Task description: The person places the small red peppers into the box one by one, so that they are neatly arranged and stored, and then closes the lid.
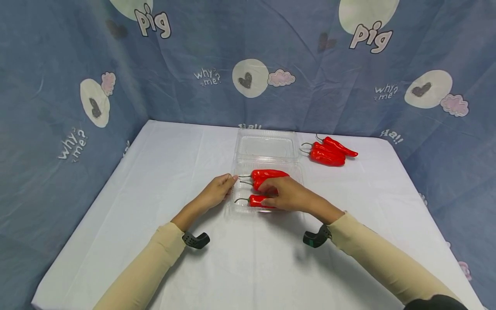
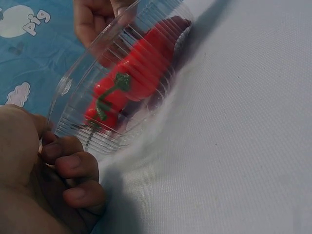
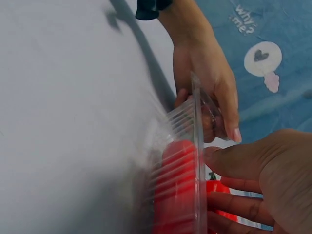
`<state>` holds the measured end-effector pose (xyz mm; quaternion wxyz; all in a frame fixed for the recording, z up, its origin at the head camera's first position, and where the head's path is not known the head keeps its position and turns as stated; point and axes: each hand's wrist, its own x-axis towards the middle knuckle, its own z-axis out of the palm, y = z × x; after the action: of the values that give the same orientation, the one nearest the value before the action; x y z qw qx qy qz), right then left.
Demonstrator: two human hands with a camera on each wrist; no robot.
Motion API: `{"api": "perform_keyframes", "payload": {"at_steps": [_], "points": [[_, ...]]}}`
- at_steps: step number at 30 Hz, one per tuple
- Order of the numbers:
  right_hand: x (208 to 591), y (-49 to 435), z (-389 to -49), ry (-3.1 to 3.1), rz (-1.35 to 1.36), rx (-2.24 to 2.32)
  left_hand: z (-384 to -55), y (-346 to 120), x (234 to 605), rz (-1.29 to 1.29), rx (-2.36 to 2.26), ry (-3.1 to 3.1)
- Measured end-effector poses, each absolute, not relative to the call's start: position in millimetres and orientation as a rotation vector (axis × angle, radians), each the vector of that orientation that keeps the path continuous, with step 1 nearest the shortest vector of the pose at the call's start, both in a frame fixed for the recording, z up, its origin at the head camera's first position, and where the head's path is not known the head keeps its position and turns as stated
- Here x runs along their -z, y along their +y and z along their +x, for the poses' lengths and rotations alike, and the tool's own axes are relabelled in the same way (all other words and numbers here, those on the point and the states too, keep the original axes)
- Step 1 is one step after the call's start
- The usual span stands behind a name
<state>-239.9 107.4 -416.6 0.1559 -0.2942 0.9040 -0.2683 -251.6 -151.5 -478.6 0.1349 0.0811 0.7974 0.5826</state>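
Note:
A clear plastic clamshell box [image 1: 294,171] stands on the table with its lid [image 1: 267,144] folded back. Three red peppers lie inside, stems to the left: a back one [image 1: 267,173], a middle one [image 1: 256,185] and a front one [image 1: 256,200]. My left hand [image 1: 218,190] pinches the box's left rim between thumb and fingers. My right hand [image 1: 288,193] reaches down into the box from the right. Its fingers touch the middle pepper and its thumb the front pepper, with a gap between them. The right wrist view shows these fingers fairly straight behind the ribbed wall [image 3: 197,170].
Three more red peppers [image 1: 327,158] lie close together at the back right of the table, beside the lid. A white cloth [image 1: 217,275] covers the table. Blue printed fabric [image 1: 186,103] hangs behind it and along both sides.

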Motion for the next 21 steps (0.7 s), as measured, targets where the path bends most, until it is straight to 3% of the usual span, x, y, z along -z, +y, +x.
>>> {"api": "perform_keyframes", "payload": {"at_steps": [21], "points": [[402.7,138.4,-245.5,2.647,-0.733,0.815,-251.6,-152.7,479.7,0.211,-1.677,2.307]]}}
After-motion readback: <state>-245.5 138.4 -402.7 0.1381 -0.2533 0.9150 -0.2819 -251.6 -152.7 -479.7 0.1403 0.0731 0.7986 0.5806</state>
